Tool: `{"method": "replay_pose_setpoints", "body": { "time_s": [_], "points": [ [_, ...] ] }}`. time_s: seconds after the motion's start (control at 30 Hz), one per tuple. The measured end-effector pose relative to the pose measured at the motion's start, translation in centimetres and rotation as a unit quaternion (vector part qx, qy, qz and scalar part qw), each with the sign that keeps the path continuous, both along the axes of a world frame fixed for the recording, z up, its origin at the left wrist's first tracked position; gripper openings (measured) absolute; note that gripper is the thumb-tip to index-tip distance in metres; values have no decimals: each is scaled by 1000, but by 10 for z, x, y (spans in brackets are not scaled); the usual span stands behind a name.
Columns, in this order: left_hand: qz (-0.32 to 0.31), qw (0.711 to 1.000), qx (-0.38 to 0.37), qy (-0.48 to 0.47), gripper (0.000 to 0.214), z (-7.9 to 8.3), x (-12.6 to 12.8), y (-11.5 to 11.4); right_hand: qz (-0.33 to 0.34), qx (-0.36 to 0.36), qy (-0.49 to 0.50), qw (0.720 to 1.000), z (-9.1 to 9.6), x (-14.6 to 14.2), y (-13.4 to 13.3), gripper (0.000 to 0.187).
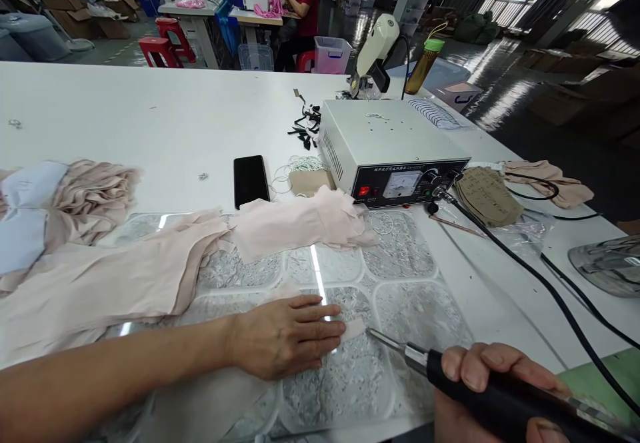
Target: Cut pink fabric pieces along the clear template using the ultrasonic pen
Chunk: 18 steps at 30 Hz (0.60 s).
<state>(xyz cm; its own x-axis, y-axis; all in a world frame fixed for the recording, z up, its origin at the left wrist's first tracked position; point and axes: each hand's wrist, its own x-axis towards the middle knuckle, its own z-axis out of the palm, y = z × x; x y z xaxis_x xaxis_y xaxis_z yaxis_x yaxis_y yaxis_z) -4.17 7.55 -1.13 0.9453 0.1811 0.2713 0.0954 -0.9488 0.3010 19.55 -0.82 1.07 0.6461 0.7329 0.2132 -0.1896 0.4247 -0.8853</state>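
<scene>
My left hand [290, 338] lies flat, fingers stretched forward, on a thin sheer pale fabric on the grey marbled mat [405, 310]. A small pale strip of the fabric [354, 329] shows past its fingertips. In my right hand [493, 380] is a corded handheld cutter [425, 360], black with a narrow metal tip. That tip points left and sits at the strip's right end; whether it touches cannot be told. Beyond the left hand, folded beige fabric pieces [110, 276] are spread out, and a pink-beige stack [300, 223] lies on the mat's far edge.
A grey control box [395, 150] with a dial stands on the white table [200, 116]; a black cable [525, 263] runs from it at right. Nearby are a phone [251, 180], card templates [489, 196] and a glass jar [607, 265]. A person in red [306, 10] sits behind.
</scene>
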Motion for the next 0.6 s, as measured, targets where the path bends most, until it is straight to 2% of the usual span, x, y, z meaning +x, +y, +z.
{"method": "replay_pose_setpoints", "body": {
  "time_s": [0.3,0.43,0.6],
  "points": [
    [1,1000,-19,8,34,-2,0,0,-12,-34,-59,998,-3,4,-2,6],
    [0,1000,-8,2,34,-2,0,0,3,-25,-60,998,-6,7,-4,4],
    [-3,1000,11,-5,35,-1,0,0,-13,-12,-49,999,2,1,2,5]
  ]
}}
